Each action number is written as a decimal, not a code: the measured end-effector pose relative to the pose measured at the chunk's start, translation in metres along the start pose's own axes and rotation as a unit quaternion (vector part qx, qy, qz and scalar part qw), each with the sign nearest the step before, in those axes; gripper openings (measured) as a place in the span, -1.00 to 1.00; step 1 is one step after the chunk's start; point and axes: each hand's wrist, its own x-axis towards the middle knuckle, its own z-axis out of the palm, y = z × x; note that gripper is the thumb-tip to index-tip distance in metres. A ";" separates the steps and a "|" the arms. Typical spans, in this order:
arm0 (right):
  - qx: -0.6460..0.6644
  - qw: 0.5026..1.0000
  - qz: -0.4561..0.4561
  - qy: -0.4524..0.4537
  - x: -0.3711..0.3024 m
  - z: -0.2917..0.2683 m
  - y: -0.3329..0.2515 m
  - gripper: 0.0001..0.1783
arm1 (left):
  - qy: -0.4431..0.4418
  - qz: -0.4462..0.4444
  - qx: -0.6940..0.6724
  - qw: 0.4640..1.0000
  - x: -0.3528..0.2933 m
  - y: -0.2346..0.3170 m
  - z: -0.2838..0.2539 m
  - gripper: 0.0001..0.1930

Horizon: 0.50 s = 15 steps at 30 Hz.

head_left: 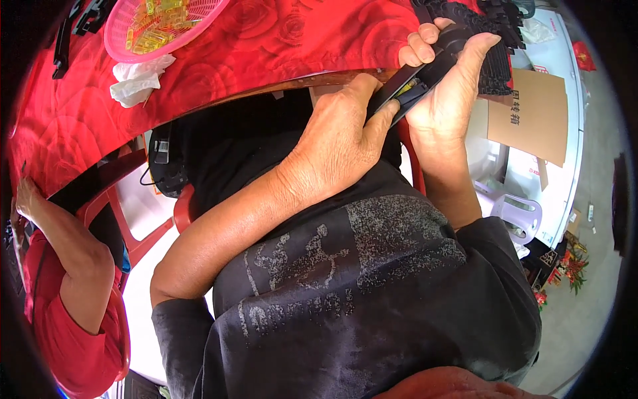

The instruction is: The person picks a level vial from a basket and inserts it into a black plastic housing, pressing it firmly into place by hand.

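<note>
A long black plastic housing point(435, 72) with a rounded far end is held at a slant over the table's near edge. My right hand point(446, 100) is wrapped round its far part, with fingertips curled over the left side and the thumb along the right. Closed on the near end is my left hand point(342, 130), its thumb and fingers pinching the housing's sides. Inside the open slot a small yellow-green piece point(407, 88) shows beside the left fingertips. The fingers partly hide it, and I cannot tell whether they touch it.
A pink basket point(113, 33) of small clear yellow pieces stands on the red rose-patterned cloth point(266, 40). Crumpled tissue point(139, 80) lies below it. Black parts point(495, 63) are piled at the right, above a cardboard sheet point(531, 120). Another person's arm point(73, 246) rests at the left.
</note>
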 end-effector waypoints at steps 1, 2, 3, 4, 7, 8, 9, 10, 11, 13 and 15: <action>-0.001 1.000 0.000 -0.001 0.002 -0.001 0.000 -0.28 | 0.003 0.000 0.000 1.000 0.001 0.001 0.000 -0.77; 0.016 1.000 0.007 -0.026 0.004 -0.004 -0.001 -0.29 | 0.006 0.000 0.000 1.000 0.002 0.002 0.000 -0.78; 0.033 0.998 0.011 -0.050 0.006 -0.005 -0.003 -0.29 | 0.006 0.001 0.001 1.000 0.002 0.003 0.001 -0.78; 0.033 0.998 0.010 -0.050 0.005 -0.004 -0.004 -0.29 | 0.007 -0.003 0.003 1.000 0.002 0.004 0.002 -0.78; 0.024 0.999 0.009 -0.041 0.005 -0.001 -0.006 -0.31 | 0.009 -0.004 0.001 1.000 0.005 0.005 0.005 -0.79; 0.024 0.998 0.005 -0.052 0.006 -0.001 -0.007 -0.32 | 0.010 0.001 -0.004 1.000 0.006 0.005 0.005 -0.79; 0.023 0.998 0.000 -0.063 0.007 -0.001 -0.008 -0.32 | 0.010 0.001 -0.004 1.000 0.006 0.005 0.005 -0.79; 0.023 0.998 0.000 -0.063 0.007 0.000 -0.008 -0.32 | 0.009 0.004 -0.003 1.000 0.007 0.004 0.005 -0.78; 0.017 0.998 0.000 -0.062 0.006 0.001 -0.009 -0.32 | 0.008 0.007 -0.003 1.000 0.008 0.004 0.006 -0.78; 0.010 0.998 -0.001 -0.061 0.006 0.000 -0.010 -0.33 | 0.006 0.012 -0.013 1.000 0.009 0.003 0.007 -0.78; 0.035 0.996 0.016 -0.082 0.008 -0.005 -0.012 -0.32 | 0.005 0.015 -0.024 1.000 0.011 0.003 0.007 -0.78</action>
